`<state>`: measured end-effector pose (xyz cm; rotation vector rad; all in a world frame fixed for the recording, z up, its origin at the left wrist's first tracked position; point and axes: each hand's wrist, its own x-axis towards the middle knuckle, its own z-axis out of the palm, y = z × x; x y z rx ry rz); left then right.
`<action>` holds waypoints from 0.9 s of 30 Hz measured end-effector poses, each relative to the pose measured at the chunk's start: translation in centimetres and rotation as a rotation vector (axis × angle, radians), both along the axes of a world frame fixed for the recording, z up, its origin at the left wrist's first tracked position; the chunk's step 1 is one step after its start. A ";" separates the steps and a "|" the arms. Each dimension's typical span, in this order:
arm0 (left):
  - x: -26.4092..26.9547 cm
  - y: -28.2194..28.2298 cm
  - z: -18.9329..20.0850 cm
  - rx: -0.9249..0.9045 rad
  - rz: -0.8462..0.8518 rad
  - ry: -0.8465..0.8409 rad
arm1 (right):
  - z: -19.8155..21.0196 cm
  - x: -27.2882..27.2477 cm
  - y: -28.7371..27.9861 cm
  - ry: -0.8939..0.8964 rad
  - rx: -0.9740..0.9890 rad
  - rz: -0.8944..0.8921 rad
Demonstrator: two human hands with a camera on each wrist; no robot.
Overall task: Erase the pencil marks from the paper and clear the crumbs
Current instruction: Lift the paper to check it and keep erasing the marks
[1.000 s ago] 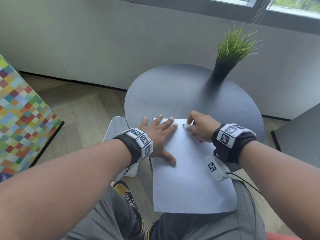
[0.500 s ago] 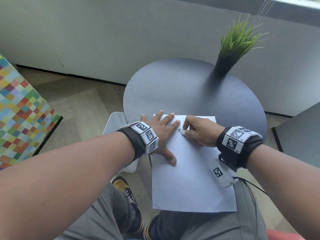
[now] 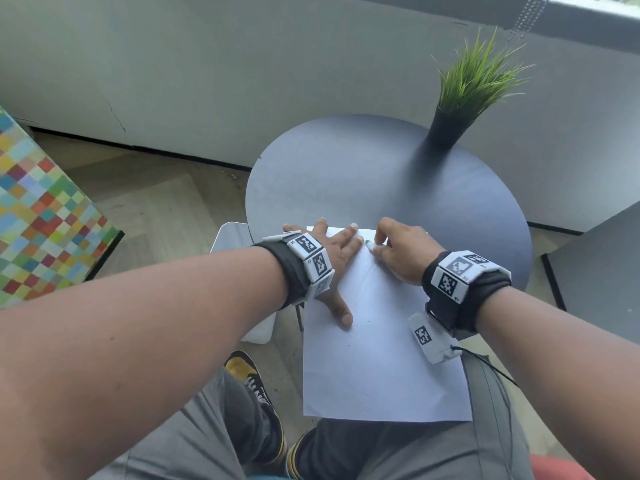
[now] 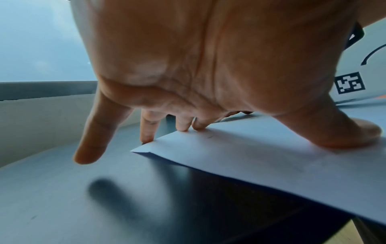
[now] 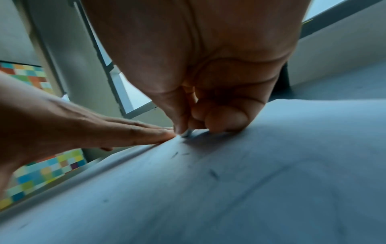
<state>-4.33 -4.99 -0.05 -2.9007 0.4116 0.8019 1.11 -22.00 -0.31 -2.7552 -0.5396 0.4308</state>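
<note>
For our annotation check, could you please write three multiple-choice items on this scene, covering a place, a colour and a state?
1. Where is the potted plant?
A. far right of the table
B. on the paper
C. on the floor

2. What colour is the paper?
A. yellow
B. white
C. red

3. What is the left hand doing?
A. gripping an eraser
B. hanging idle
C. pressing flat on the paper

Answers: A, the pot stands at the tabletop's far right edge; B, the sheet is plain white; C, its fingers lie spread on the sheet while the right hand pinches the eraser.

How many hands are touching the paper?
2. The left hand presses flat on the paper's left side; the right hand pinches a small eraser near its top edge.
</note>
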 end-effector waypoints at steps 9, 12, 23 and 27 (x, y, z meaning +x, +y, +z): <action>0.2 -0.3 -0.3 0.014 -0.011 -0.014 | 0.2 0.0 -0.3 -0.043 -0.051 0.098; 0.1 -0.1 -0.2 -0.010 -0.013 -0.007 | -0.3 -1.7 0.3 0.060 -0.051 0.374; -0.1 0.0 -0.1 -0.036 0.000 -0.002 | 0.2 -1.6 0.2 0.042 -0.057 0.339; -0.2 0.2 -0.4 -0.028 -0.001 -0.009 | -0.1 -0.6 -0.1 -0.100 -0.081 0.139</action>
